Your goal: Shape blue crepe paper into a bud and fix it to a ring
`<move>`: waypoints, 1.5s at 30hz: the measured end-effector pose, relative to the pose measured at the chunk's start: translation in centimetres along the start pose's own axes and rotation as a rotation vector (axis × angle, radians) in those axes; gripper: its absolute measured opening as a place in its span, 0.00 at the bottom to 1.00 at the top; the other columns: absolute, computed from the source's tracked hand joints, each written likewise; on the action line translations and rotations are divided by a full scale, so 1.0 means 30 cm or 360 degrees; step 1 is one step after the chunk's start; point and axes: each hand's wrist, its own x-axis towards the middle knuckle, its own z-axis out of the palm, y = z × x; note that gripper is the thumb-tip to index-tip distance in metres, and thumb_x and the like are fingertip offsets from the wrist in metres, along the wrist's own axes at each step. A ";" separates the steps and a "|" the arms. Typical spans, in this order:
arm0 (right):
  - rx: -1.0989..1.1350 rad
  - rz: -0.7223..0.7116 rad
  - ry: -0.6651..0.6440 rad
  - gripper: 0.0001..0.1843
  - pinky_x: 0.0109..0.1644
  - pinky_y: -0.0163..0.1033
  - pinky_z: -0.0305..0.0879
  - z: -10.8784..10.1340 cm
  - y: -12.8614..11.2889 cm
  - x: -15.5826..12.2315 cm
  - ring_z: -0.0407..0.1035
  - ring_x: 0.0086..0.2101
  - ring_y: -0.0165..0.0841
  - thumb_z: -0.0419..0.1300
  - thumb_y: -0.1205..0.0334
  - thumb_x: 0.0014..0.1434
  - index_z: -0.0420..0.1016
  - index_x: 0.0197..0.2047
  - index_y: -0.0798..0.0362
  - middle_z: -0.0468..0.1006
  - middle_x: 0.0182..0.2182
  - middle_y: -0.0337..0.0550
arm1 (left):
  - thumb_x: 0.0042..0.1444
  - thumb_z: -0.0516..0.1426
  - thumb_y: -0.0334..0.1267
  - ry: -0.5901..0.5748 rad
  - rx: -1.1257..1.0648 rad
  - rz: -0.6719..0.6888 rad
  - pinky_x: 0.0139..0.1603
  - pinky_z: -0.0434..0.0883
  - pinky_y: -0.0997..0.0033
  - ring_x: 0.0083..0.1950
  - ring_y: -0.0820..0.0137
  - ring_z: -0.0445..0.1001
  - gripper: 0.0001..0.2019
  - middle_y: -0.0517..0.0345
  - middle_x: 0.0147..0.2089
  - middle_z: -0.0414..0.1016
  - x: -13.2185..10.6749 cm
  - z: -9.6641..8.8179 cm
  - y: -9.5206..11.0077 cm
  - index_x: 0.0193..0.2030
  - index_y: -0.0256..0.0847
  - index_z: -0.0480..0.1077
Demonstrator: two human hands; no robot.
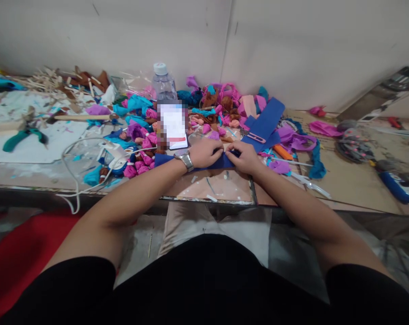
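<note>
As both forearms [146, 192] angle inward, the left hand [204, 154] and right hand [245, 157] curl over a blue strip [221, 164], whether pinching I can't tell, on a cluttered table [221, 187] against a pale wall [129, 36].

A craft workshop is showing in its worn, littered bench [234, 192]: green-handled pliers [28, 130] are lying at nine o'clock, thin wooden sticks [43, 82] are lying heaped at ten, bunches of bright material [227, 103] are crowding twelve, and brown cardboard [343, 180] is covering the surface at three.
</note>
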 end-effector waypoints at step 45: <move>-0.0053 -0.0059 0.0015 0.10 0.52 0.50 0.74 -0.020 -0.012 0.003 0.80 0.43 0.44 0.64 0.53 0.66 0.85 0.43 0.47 0.89 0.41 0.46 | 0.64 0.56 0.42 -0.0053 -0.0366 -0.0111 0.37 0.63 0.65 0.33 0.67 0.72 0.13 0.56 0.32 0.80 0.006 -0.002 -0.004 0.37 0.38 0.79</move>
